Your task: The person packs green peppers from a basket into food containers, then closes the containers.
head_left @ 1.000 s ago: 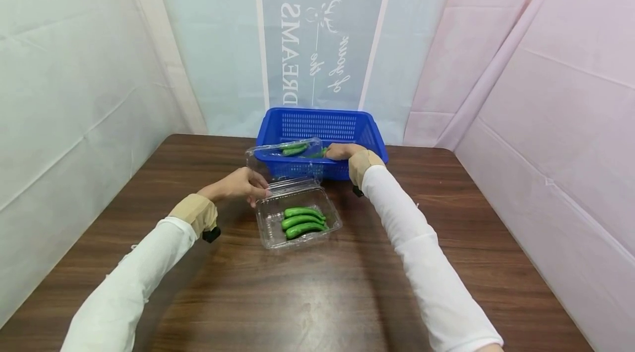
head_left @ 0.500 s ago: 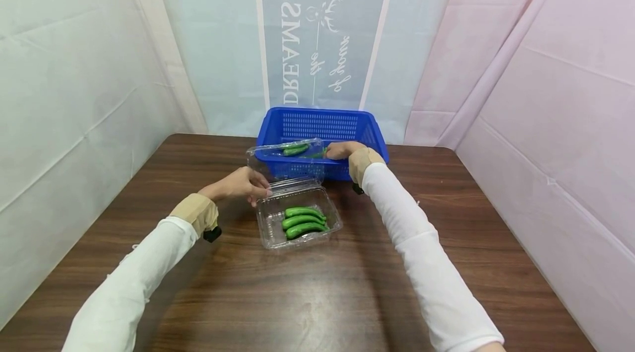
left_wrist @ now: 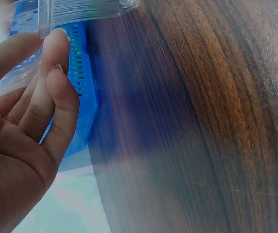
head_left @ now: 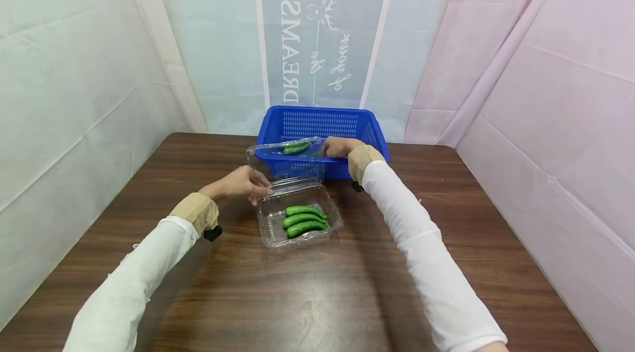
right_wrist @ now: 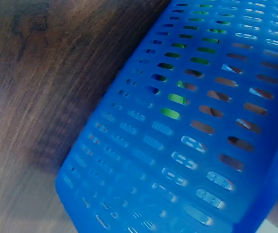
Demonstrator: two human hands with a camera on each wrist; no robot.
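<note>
Pale fabric walls (head_left: 555,104) on three sides; far one carries mirrored white lettering (head_left: 291,49). Dark wood-grain table (head_left: 377,286) below, a soft glare at its near middle. Blue slotted basket (head_left: 317,120) at the far edge, long side running left to right.

Clear hinged container (head_left: 272,225) lies just in front of the basket, lid (head_left: 312,169) raised at the far side, standing before the basket's near wall. Tray holds three green vegetables (head_left: 304,220), side by side toward its right half, near each other. Long axes run left to right, roughly parallel; blunt thick ends point left, thin tapering ends point right and bend slightly toward the viewer.

One more green vegetable (head_left: 296,148) seen through the lid, inside the basket at its left; long axis also roughly left to right, right end angled a little away.

Left hand (head_left: 238,184) at the container's left end, by the hinge: thumb and forefinger pinch the clear plastic edge, other fingers loosely bent below. Right hand (head_left: 342,146) reaches over the basket's near rim, knuckles up, fingers bent down inside. Right wrist view gives bits of finger and green through the slots; cannot tell whether the fingertips grip anything. White sleeves (head_left: 421,253), tan wrist bands (head_left: 195,213) on both arms
</note>
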